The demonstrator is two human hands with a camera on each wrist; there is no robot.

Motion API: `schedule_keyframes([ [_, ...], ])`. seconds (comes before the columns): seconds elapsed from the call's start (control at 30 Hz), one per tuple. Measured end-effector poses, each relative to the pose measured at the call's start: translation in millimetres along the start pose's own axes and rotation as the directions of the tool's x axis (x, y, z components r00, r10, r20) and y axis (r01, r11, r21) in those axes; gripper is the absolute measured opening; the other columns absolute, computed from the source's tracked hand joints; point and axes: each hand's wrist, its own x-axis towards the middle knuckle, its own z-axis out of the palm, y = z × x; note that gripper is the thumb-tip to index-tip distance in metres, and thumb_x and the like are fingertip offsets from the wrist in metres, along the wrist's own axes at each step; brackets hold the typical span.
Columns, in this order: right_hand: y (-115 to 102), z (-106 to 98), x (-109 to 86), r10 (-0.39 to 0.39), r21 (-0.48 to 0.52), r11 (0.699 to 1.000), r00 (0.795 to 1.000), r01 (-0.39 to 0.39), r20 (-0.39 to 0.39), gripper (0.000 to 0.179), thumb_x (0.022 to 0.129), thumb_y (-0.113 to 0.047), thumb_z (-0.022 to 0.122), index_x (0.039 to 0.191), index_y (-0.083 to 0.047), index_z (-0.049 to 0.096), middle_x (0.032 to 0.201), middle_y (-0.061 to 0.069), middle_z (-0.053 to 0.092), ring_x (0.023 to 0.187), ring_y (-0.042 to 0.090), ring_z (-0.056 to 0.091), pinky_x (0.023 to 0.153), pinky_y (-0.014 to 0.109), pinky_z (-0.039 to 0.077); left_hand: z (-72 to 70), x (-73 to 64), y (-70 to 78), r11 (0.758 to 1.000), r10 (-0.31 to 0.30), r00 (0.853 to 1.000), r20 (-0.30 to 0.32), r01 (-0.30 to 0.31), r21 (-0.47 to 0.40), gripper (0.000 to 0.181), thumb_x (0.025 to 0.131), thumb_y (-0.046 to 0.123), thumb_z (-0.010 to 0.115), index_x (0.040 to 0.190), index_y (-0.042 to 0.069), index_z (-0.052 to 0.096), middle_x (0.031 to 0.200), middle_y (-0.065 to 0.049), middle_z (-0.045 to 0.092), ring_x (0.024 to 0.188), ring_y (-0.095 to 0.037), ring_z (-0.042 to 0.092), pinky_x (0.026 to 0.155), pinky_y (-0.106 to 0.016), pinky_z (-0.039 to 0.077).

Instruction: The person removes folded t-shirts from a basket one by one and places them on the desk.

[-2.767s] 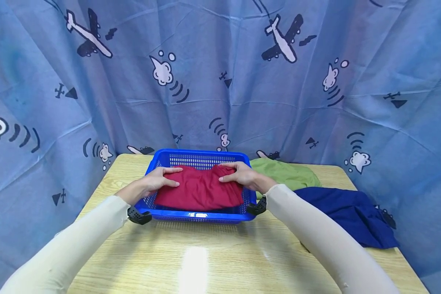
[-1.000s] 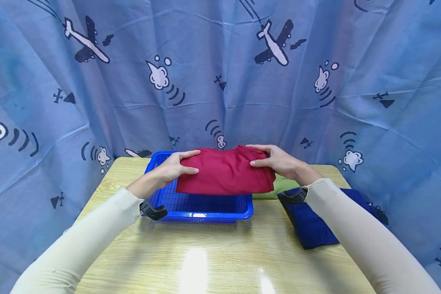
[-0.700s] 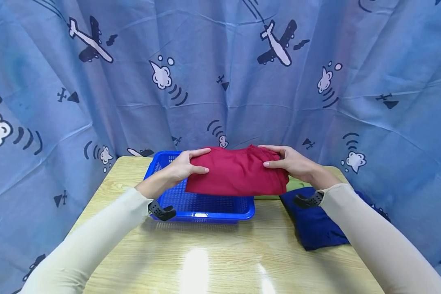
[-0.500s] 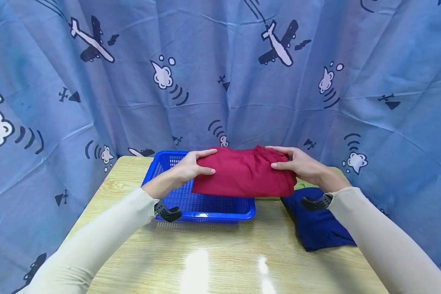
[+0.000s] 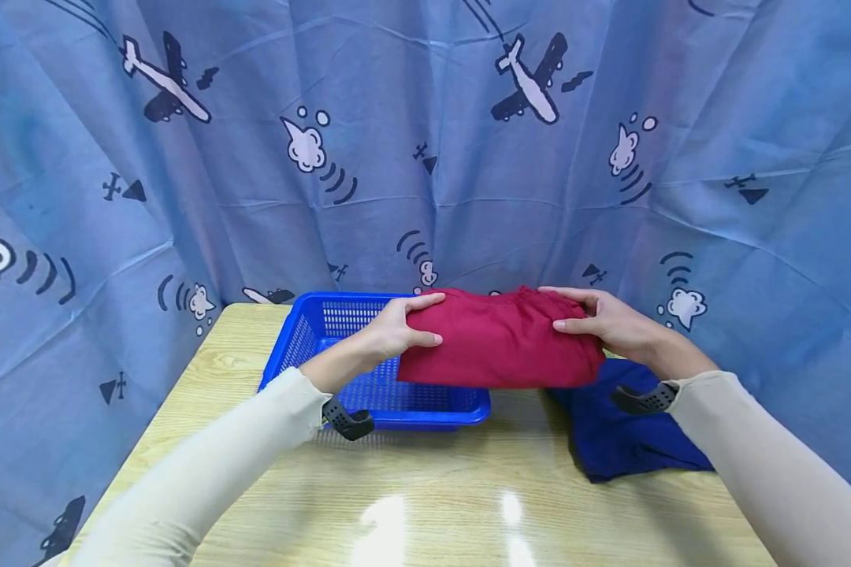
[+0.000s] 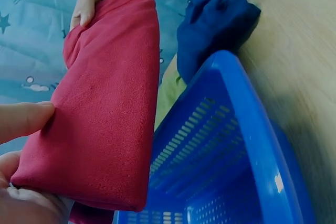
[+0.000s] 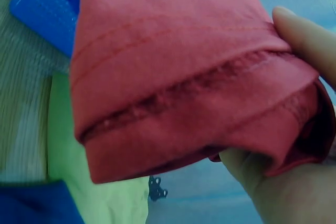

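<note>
Both hands hold a folded red garment (image 5: 499, 339) in the air, partly above the right side of the blue plastic basket (image 5: 414, 417) and partly to its right. My left hand (image 5: 397, 327) grips its left end, thumb on the near face. At the other end, my right hand (image 5: 624, 327) pinches it between thumb and fingers. Stitched hems show on the red garment (image 7: 173, 77) in the right wrist view. Inside the basket (image 6: 205, 145), the left wrist view shows bare slotted walls. Fingers behind the cloth are partly hidden.
A dark blue garment (image 5: 620, 433) lies on the wooden table (image 5: 312, 504) at the right, beneath my right forearm. Green cloth (image 7: 68, 129) lies beyond it, mostly hidden in the head view. A blue printed curtain (image 5: 369, 157) hangs behind the table.
Both hands have lifted the red garment out of the basket and carried it rightward. It now covers the green cloth in the head view. The basket has stayed in place.
</note>
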Motion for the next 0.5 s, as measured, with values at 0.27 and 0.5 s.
schedule_keyframes([
  [0.27, 13.3, -17.8, -15.9, 0.013, -0.032, 0.999, 1.000, -0.014, -0.018, 0.063, 0.102, -0.009, 0.057, 0.159, -0.016, 0.032, 0.128, -0.016, 0.064, 0.111, 0.009, 0.066, 0.087, 0.030, 0.060, 22.5, 8.2, -1.7, 1.000, 0.018, 1.000, 0.022, -0.018, 0.001, 0.074, 0.087, -0.003, 0.070, 0.154, 0.017, 0.045, 0.138, -0.017, 0.056, 0.106, -0.023, 0.064, 0.088, -0.032, 0.059],
  [0.5, 27.8, -35.1, -25.7, -0.009, -0.017, 1.000, 1.000, 0.009, 0.015, 0.061, 0.103, -0.006, 0.054, 0.159, -0.017, 0.033, 0.132, -0.018, 0.064, 0.113, 0.007, 0.066, 0.090, 0.029, 0.060, 42.3, 12.3, -2.6, 1.000, 0.018, 0.999, 0.028, -0.018, 0.004, 0.075, 0.087, -0.003, 0.071, 0.154, 0.018, 0.045, 0.141, -0.017, 0.055, 0.113, -0.026, 0.063, 0.094, -0.035, 0.058],
])
